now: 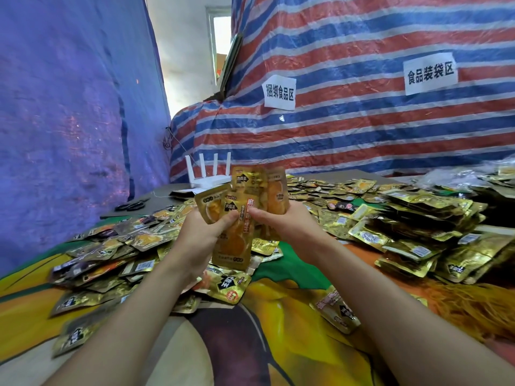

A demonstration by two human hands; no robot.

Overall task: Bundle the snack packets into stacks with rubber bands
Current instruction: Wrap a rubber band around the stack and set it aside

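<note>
Both grips clenched on a fanned handful of gold foil snack packets [245, 207], held above the middle of the cloth-covered desk [292, 330]. Left grip [200, 235] pinches the lower left, right grip [287, 221] the right side. Fan uneven, no band visible on it. Risk: slick foil slips while squaring up, and packets drop into the loose gold packets [106, 254] by the left edge. Count lost.

the held packets [248, 185] hide the right part of the white router [206, 181]. loose packets [75, 335] near left are smeared. the far right pile [496, 174] is blurred and cut by the edge. orange strands [473, 307] near right too blurred to identify
</note>
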